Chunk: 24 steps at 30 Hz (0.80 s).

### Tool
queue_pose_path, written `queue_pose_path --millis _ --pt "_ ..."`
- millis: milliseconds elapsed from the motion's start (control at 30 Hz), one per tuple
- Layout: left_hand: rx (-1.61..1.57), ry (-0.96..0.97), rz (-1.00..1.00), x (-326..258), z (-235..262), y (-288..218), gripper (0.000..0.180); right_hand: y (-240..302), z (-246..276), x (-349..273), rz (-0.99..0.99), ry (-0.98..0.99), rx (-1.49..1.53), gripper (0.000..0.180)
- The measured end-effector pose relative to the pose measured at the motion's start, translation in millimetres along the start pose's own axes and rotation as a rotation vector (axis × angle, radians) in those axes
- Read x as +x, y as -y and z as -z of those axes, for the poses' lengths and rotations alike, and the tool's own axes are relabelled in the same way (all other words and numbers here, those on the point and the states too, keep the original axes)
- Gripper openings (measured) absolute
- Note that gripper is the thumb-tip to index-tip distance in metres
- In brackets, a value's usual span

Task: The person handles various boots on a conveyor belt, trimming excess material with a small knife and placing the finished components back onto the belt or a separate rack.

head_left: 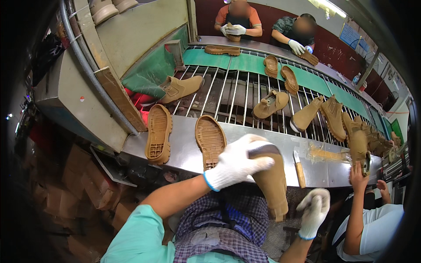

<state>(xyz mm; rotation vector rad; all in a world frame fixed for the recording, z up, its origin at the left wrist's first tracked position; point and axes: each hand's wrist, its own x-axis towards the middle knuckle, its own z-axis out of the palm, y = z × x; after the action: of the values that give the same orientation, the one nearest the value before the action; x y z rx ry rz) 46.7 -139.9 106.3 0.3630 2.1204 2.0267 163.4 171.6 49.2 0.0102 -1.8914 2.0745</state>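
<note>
My left hand (239,161), in a white knit glove, grips a tan boot (270,179) around its toe end, over the near edge of the metal ledge. The boot hangs with its shaft end downward, and a dark and pale band shows at its toe. To the right of the boot, apart from it, my right hand (315,211) is gloved too, its fingers curled in, and no object shows in them. A brown outsole (210,138) lies on the ledge just beyond my left hand, and another outsole (158,133) is farther left. A knife (299,170) with a wooden handle rests right of the boot.
Beyond the metal ledge (188,127) runs a rack of metal bars (239,94) carrying several boots and soles. One boot (182,89) sits by a green curtain (147,74) at left. Two co-workers handle soles across the line; another person's hand (358,175) holds a boot at right.
</note>
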Motion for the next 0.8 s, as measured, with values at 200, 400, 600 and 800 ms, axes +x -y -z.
queue_pose_path --millis 200,400,600,800 --pt "0.531 0.394 -0.017 25 -44 3 0.071 -146 11 -50 -0.408 0.267 0.267 0.095" --pt "1.262 -0.145 0.049 107 100 52 0.089 -216 14 -127 -1.014 -0.12 1.02 0.091" --pt "0.646 -0.359 0.286 83 189 139 0.067 -147 -41 -82 -0.769 0.406 0.879 0.085" --pt "0.221 0.284 -0.005 33 72 26 0.084 -138 -37 -49 -0.595 0.314 0.467 0.083"
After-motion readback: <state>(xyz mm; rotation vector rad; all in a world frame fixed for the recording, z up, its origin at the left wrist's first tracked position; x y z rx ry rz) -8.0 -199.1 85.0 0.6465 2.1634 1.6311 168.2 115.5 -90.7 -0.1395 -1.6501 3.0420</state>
